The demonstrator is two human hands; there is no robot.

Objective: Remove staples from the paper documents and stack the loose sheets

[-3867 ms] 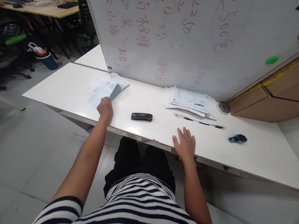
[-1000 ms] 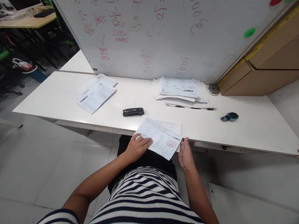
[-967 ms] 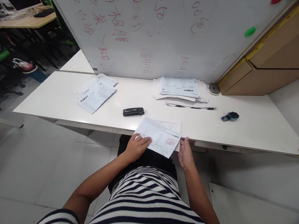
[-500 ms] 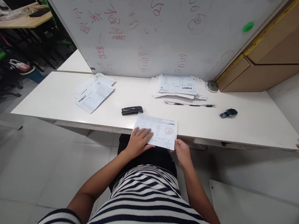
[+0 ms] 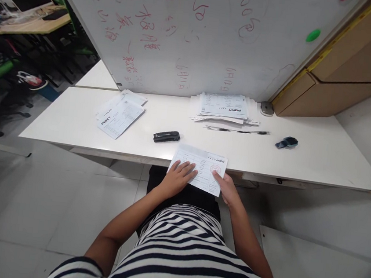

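Observation:
A printed paper form (image 5: 203, 158) with a red round stamp lies partly on the table's front edge and partly over my lap. My left hand (image 5: 179, 177) rests on its left part, fingers spread flat. With the thumb on top near the stamp, my right hand (image 5: 226, 188) pinches the form's right edge; its other fingers are hidden underneath. Just beyond the form's left corner lies a black stapler (image 5: 166, 136). Farther left are overlapping printed forms (image 5: 121, 119). A thick stack of forms (image 5: 223, 107) sits against the whiteboard.
The white table (image 5: 75, 118) meets an upright whiteboard (image 5: 207, 61) with red writing. A dark thin strip (image 5: 237, 130) lies before the stack. To the right is a dark watch-like object (image 5: 286, 142). Cardboard boxes (image 5: 329, 99) stand at the back right.
The form has turned slightly, its right side coming down and to the right. My right thumb has moved onto the form near the stamp. My left hand still lies flat on it.

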